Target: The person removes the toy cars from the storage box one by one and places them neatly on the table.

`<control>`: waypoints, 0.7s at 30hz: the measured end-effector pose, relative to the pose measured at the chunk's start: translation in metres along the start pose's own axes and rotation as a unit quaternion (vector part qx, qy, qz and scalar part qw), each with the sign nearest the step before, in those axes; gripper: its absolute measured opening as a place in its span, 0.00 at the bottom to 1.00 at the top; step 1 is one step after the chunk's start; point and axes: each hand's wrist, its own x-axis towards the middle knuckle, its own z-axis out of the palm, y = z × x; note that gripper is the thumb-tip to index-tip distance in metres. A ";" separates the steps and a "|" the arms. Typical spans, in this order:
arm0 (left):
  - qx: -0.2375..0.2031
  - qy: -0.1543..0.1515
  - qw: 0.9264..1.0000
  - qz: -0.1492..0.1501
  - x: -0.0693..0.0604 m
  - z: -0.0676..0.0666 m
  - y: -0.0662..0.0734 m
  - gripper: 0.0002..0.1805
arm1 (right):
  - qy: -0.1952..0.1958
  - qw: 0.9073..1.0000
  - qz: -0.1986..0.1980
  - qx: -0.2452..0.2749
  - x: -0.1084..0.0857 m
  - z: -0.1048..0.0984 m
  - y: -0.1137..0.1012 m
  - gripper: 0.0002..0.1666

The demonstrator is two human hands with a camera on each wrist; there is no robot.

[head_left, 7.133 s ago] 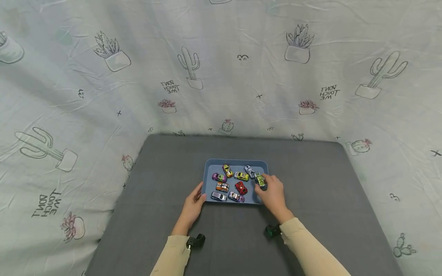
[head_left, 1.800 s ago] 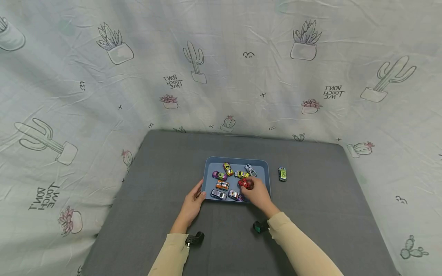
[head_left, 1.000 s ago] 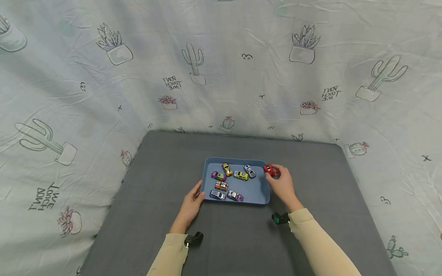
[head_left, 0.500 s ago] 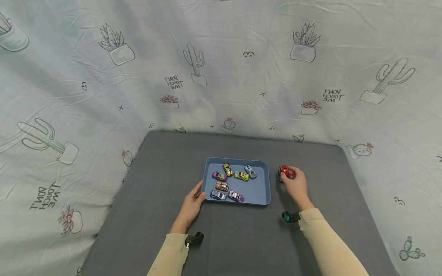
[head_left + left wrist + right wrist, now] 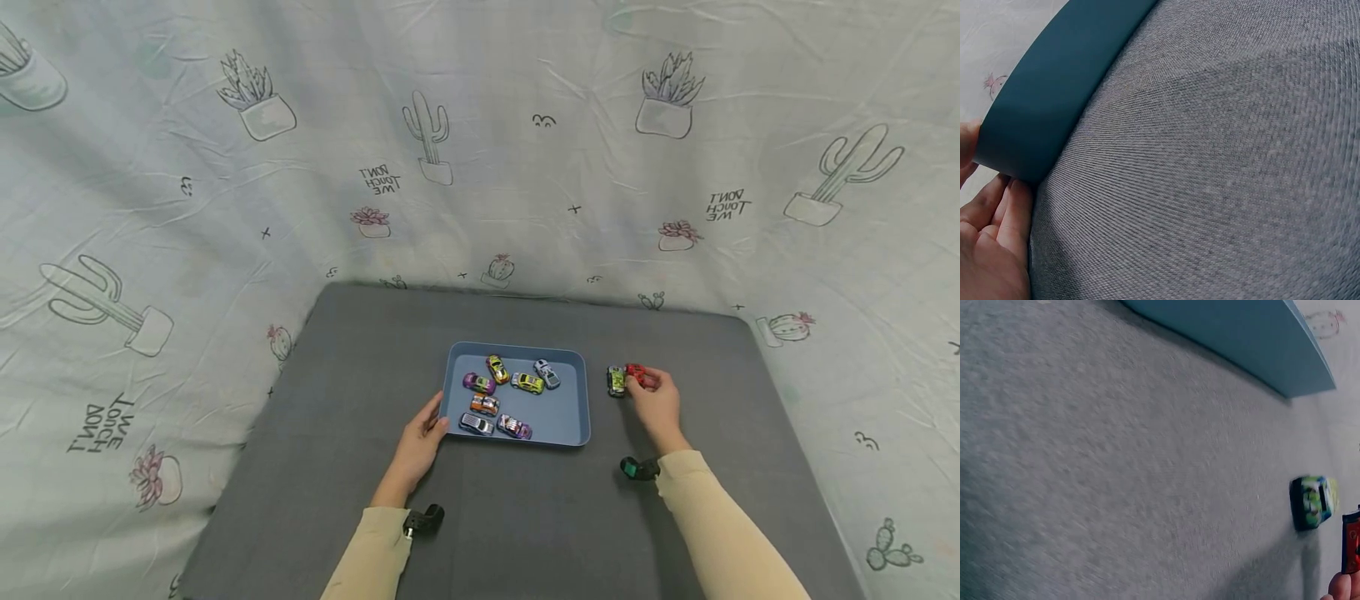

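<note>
Between its thumb and fingers my right hand [image 5: 657, 408] pinches a red toy car [image 5: 640, 374], right of a green toy car [image 5: 616, 381] that stands on the grey table. In the right wrist view the red toy car [image 5: 1352, 542] shows only at the edge, near the green one [image 5: 1312, 502]. My left hand [image 5: 418, 440] holds the near left corner of a blue tray [image 5: 558, 417], thumb on the rim and fingers against the outer wall. Inside the tray lie several toy cars, among them a purple one [image 5: 478, 383], an orange one [image 5: 484, 405] and a silver one [image 5: 476, 424].
The grey tabletop [image 5: 360, 358] stretches around the tray on all sides. A pale cactus-print cloth [image 5: 480, 167] hangs behind and beside the table. A black wrist camera [image 5: 424, 520] sits on the left wrist and another [image 5: 637, 468] on the right.
First the green car went from the tray to the table at the right. Then my right hand lifted the red car out and carried it right, past the green one. My left hand stayed put.
</note>
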 end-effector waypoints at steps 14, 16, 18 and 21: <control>-0.002 -0.009 1.000 0.000 -0.002 -0.003 0.007 0.30 | 0.012 0.999 0.038 -0.023 0.003 0.001 0.018 0.33; 0.000 -0.005 1.000 -0.002 0.000 -0.002 0.002 0.30 | 0.017 0.999 0.033 -0.021 0.003 0.003 0.019 0.33; 0.000 -0.005 1.000 -0.004 0.001 -0.002 0.001 0.30 | 0.022 0.999 0.027 -0.019 0.002 0.004 0.019 0.32; -0.001 -0.007 1.000 -0.008 0.001 -0.002 0.000 0.30 | 0.028 0.999 0.020 -0.015 0.002 0.005 0.020 0.30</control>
